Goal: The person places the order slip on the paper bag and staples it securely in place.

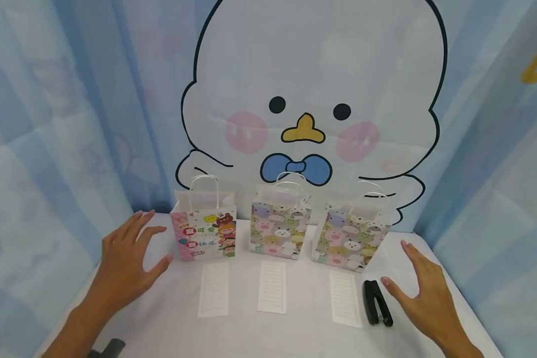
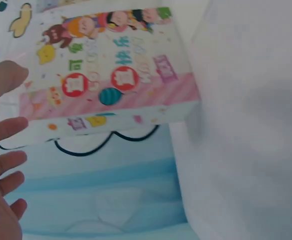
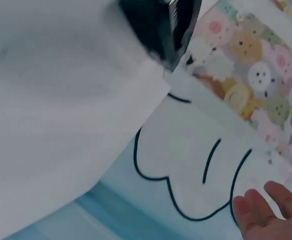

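Stapler just beside right hand

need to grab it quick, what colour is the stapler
Black; the stapler shows best in the head view.

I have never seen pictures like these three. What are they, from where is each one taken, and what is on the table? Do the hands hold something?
No machine here: a person works with two bare hands. The large picture comes from a camera on the head, looking down at the table. The other two come from cameras on each wrist, so they look tilted and very close.

On the white table stand three small paper gift bags: a pink cartoon bag, a middle animal-print bag and a right animal-print bag. Before each lies a white paper strip. A black stapler lies at the right.

The left hand is open beside the pink bag; the right hand is open beside the stapler. Neither holds anything.
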Demonstrator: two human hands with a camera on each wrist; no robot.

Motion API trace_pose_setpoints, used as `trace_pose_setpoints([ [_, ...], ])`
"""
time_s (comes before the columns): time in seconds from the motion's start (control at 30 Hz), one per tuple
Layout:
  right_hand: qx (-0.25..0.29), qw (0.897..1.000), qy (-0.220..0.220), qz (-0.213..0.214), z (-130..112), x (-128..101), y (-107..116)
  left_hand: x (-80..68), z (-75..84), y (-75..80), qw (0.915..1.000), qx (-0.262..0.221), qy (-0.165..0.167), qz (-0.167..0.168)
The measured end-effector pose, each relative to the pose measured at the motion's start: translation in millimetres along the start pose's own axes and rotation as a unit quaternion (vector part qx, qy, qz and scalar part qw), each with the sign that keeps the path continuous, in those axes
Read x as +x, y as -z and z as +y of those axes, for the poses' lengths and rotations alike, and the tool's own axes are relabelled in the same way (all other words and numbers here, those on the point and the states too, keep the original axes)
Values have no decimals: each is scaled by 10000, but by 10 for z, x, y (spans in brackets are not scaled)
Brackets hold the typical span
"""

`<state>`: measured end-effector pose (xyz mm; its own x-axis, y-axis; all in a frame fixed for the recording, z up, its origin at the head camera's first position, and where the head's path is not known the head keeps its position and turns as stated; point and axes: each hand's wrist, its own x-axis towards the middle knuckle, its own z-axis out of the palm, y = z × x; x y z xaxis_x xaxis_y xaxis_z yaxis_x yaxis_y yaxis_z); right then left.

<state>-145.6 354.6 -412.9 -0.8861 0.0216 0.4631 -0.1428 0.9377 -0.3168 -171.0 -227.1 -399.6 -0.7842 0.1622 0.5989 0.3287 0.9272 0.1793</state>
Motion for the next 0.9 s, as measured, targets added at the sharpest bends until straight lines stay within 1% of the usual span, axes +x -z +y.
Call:
trace_pose_setpoints([
  [0.13, 548, 9983, 16, -177, -331, -79, -144, 117, 85, 33, 9971, -524, -117, 530],
  [0.17, 670, 9975, 49, -239, -419, -99, -189, 149, 100, 29, 9959, -629, -158, 628],
  [0.27, 996, 9937, 41, -508, -680, -141, -338, 246, 126, -4, 9925, -897, -267, 787],
  [0.4, 1435, 9857, 33, -880, -1002, -171, -550, 362, 134, -88, 9903, -1107, -312, 781],
  [0.47, 1708, 9801, 196, -994, -1141, -173, -655, 407, 133, -136, 9905, -1112, -288, 750],
  [0.53, 1963, 9734, 470, -1082, -1270, -171, -756, 445, 131, -183, 9914, -1065, -263, 717],
  [0.63, 2155, 9652, 824, -1233, -1459, -157, -899, 492, 122, -245, 9926, -991, -227, 669],
  [0.7, 2234, 9596, 981, -1402, -1580, -138, -986, 517, 116, -282, 9927, -997, -198, 656],
  [0.9, 2493, 9409, 1207, -1950, -1864, -53, -1222, 588, 100, -375, 9901, -1221, -141, 672],
])
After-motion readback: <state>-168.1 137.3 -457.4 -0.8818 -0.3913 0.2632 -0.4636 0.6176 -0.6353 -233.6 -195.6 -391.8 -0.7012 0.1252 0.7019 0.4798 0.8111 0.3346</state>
